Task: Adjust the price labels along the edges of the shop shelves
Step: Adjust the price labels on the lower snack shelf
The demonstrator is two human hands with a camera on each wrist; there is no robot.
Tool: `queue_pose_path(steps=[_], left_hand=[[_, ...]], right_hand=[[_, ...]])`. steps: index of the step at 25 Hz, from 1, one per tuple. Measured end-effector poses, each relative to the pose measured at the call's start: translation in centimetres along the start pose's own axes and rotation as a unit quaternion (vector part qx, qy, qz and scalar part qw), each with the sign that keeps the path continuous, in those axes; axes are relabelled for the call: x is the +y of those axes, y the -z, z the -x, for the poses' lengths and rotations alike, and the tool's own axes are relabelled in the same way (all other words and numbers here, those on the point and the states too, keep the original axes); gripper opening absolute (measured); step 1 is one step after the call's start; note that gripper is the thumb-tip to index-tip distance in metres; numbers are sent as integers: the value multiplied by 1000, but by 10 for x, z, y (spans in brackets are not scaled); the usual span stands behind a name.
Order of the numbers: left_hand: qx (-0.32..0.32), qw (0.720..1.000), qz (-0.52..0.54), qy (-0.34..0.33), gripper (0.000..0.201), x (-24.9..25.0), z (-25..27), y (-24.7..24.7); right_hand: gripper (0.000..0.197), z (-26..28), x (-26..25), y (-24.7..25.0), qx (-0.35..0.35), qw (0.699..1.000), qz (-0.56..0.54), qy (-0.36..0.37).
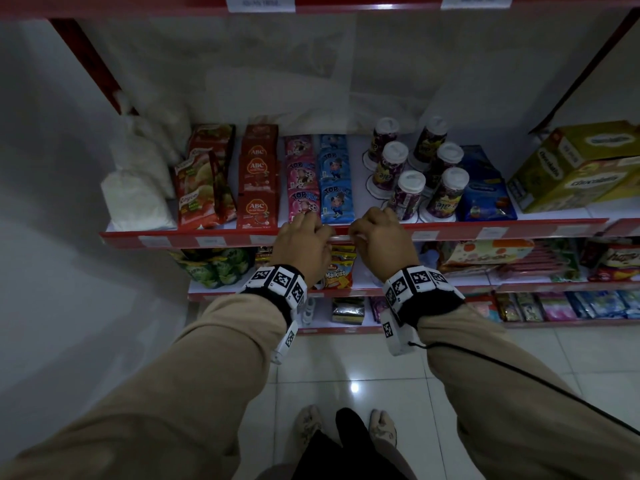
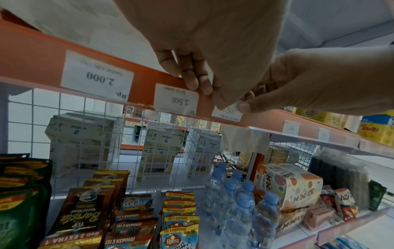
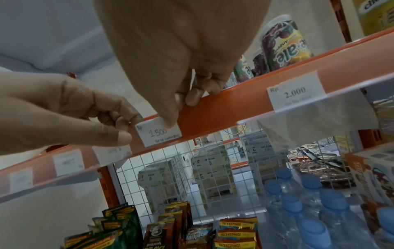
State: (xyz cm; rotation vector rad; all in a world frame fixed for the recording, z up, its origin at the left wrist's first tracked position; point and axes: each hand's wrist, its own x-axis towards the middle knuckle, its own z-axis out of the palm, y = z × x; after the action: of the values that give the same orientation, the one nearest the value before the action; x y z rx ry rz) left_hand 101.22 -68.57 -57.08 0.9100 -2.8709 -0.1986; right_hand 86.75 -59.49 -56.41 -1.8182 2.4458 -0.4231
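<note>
Fingers [image 3: 170, 121] of the right hand [image 1: 377, 242] pinch the label [image 3: 158, 131] on the shelf edge [image 3: 224, 107]; left hand [image 1: 303, 244] fingers curl on that edge just left; the label lies long along the strip.

White price labels [image 3: 158, 131] sit on an orange-red shelf edge [image 3: 224, 107]; wristbands [image 1: 277, 280] carry black-and-white squares.
</note>
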Motion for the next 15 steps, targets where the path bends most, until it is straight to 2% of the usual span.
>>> queue_pose_path(steps=[5, 11, 15], left_hand=[[-6, 999, -33, -7, 28, 0, -5, 0], [7, 1000, -13, -8, 33, 1, 3, 0], [-4, 1000, -13, 1, 32, 3, 2, 1]], right_hand=[[15, 3, 0, -4, 6, 1000, 22, -4], [16, 3, 2, -3, 4, 1000, 28, -4], [24, 7, 5, 0, 0, 1000, 4, 0]])
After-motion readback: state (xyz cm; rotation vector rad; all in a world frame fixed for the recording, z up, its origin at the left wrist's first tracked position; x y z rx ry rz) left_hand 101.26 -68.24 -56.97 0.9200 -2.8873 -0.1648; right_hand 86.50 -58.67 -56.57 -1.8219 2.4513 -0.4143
